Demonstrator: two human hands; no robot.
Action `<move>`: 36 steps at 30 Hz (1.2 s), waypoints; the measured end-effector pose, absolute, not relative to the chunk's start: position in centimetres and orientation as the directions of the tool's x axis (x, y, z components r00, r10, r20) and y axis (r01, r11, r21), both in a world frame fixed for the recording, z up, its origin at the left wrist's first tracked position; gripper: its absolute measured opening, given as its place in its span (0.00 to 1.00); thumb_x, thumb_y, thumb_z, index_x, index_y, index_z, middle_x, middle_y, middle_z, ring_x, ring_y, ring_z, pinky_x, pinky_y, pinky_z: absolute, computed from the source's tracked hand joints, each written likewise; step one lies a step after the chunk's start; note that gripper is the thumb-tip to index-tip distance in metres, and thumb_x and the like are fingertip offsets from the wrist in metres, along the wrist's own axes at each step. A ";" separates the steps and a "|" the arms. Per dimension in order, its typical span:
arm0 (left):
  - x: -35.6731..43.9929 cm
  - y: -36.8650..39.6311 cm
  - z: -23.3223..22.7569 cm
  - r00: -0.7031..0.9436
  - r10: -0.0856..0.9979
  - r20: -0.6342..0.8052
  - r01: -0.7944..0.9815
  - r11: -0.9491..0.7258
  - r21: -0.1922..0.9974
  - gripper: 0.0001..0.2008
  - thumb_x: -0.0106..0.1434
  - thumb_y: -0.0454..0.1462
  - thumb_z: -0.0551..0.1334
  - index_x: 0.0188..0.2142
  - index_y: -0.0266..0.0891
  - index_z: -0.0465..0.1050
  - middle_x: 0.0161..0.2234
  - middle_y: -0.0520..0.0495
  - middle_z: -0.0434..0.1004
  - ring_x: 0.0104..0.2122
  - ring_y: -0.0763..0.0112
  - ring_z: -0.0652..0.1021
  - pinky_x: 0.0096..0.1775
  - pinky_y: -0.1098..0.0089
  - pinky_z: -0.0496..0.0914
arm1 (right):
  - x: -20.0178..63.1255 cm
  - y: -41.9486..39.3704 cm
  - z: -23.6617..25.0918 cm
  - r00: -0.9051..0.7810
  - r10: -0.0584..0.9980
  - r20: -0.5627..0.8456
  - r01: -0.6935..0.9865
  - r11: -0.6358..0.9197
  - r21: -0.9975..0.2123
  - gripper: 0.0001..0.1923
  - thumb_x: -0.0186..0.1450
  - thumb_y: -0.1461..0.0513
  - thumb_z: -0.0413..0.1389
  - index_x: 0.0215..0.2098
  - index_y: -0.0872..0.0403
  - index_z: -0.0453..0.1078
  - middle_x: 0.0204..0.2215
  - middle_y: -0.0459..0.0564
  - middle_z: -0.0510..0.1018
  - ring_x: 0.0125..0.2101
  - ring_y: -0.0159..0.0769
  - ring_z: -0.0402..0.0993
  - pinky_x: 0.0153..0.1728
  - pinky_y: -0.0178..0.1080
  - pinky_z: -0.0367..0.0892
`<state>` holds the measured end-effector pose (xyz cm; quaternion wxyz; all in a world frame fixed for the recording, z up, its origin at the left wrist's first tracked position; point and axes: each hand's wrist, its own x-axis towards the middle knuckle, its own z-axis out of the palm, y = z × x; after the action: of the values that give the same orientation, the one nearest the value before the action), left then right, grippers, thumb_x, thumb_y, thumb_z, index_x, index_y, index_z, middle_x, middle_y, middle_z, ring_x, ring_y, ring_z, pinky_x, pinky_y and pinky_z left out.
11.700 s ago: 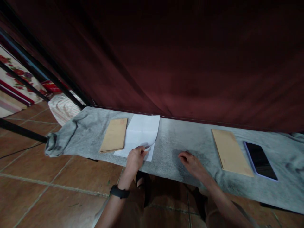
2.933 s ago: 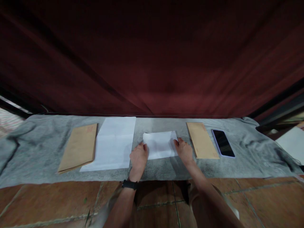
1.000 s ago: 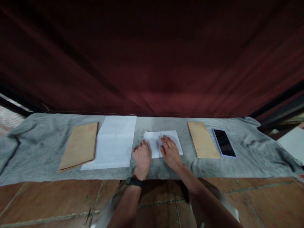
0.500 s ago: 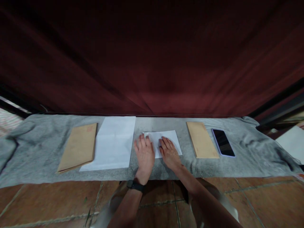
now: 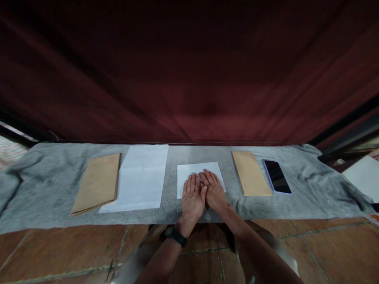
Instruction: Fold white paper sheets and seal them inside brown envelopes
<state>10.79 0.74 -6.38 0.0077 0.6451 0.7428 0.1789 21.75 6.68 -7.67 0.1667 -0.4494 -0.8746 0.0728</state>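
White paper (image 5: 189, 169), small and rectangular, lies flat at the middle of a tabletop (image 5: 319, 193) draped in grey cloth, close to the front edge. The left hand (image 5: 192, 199), with a dark band (image 5: 177, 235) at its wrist, and the right hand (image 5: 214, 193) rest palm down on it, side by side, the left thumb against or just beside the right hand. Neither grip is closed on anything: the fingers lie extended, and the paper's lower middle is hidden beneath them.

To the left is a larger white sheet (image 5: 143, 177), its left edge partly under brown envelopes (image 5: 96, 183). To the right are another brown envelope (image 5: 251, 173) and, just beyond it, a phone (image 5: 277, 177) in a pale purple case.

The likeliest trouble is slipping: with nothing pinching the paper, uneven pressure from the palms could skew it or push it along. The cloth looks soft and wrinkles towards its ends, so hard pressing might drag it or leave an uneven crease.
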 end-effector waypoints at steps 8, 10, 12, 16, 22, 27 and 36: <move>9.8 0.2 -7.1 -0.212 0.954 0.211 0.965 0.171 0.197 0.27 0.72 0.41 0.50 0.69 0.40 0.55 0.71 0.41 0.52 0.71 0.55 0.53 0.68 0.48 0.53 | 23.8 6.8 -7.2 -0.459 0.853 0.247 0.839 0.508 -0.196 0.26 0.75 0.57 0.44 0.70 0.53 0.57 0.70 0.56 0.58 0.68 0.48 0.53 0.66 0.55 0.51; 9.3 0.1 -6.9 -0.225 0.954 0.201 0.965 0.188 0.184 0.27 0.72 0.41 0.51 0.69 0.41 0.55 0.71 0.41 0.51 0.71 0.54 0.52 0.68 0.48 0.53 | 24.6 6.9 -7.2 -0.447 0.855 0.261 0.848 0.499 -0.181 0.26 0.75 0.57 0.45 0.70 0.52 0.56 0.69 0.57 0.59 0.68 0.48 0.55 0.65 0.55 0.52; 8.7 -0.1 -6.6 -0.236 0.952 0.196 0.965 0.205 0.165 0.27 0.73 0.41 0.51 0.69 0.42 0.56 0.71 0.42 0.51 0.71 0.54 0.53 0.68 0.47 0.53 | 25.4 7.1 -7.3 -0.437 0.860 0.266 0.858 0.487 -0.165 0.27 0.75 0.57 0.45 0.70 0.52 0.56 0.69 0.57 0.60 0.67 0.48 0.56 0.65 0.55 0.53; 7.5 -0.4 -6.5 -0.260 0.947 0.191 0.962 0.236 0.138 0.27 0.72 0.42 0.52 0.69 0.43 0.57 0.71 0.43 0.52 0.70 0.52 0.55 0.68 0.48 0.52 | 26.7 7.4 -7.3 -0.420 0.870 0.257 0.881 0.459 -0.115 0.27 0.75 0.56 0.45 0.70 0.52 0.56 0.68 0.57 0.61 0.67 0.48 0.57 0.64 0.55 0.54; 5.4 -0.9 -6.2 -0.283 0.940 0.189 0.959 0.271 0.085 0.27 0.72 0.41 0.51 0.68 0.37 0.59 0.69 0.40 0.57 0.68 0.49 0.59 0.67 0.48 0.53 | 28.8 7.8 -7.5 -0.391 0.878 0.275 0.897 0.430 -0.097 0.25 0.75 0.57 0.45 0.68 0.55 0.60 0.68 0.59 0.61 0.66 0.50 0.57 0.63 0.54 0.57; 5.6 0.2 -4.5 -0.287 0.922 0.261 0.955 0.253 0.156 0.28 0.73 0.40 0.48 0.68 0.29 0.58 0.69 0.35 0.56 0.70 0.52 0.56 0.68 0.50 0.52 | 27.9 8.4 -6.8 -0.339 0.889 0.308 0.870 0.421 -0.256 0.27 0.75 0.57 0.42 0.68 0.59 0.59 0.68 0.61 0.61 0.67 0.49 0.56 0.64 0.54 0.58; 10.5 4.4 -7.2 -0.038 0.967 0.253 0.974 -0.021 0.227 0.30 0.67 0.31 0.51 0.69 0.35 0.55 0.68 0.38 0.61 0.69 0.57 0.59 0.67 0.51 0.57 | 18.5 8.3 -6.0 -0.409 0.870 0.274 0.560 0.476 -0.678 0.32 0.76 0.51 0.33 0.68 0.58 0.60 0.67 0.56 0.63 0.68 0.39 0.54 0.68 0.49 0.55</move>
<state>10.50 4.42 -7.16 -0.0104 0.6935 0.6995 0.1723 18.54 8.28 -6.04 0.3104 -0.4463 -0.8011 0.2504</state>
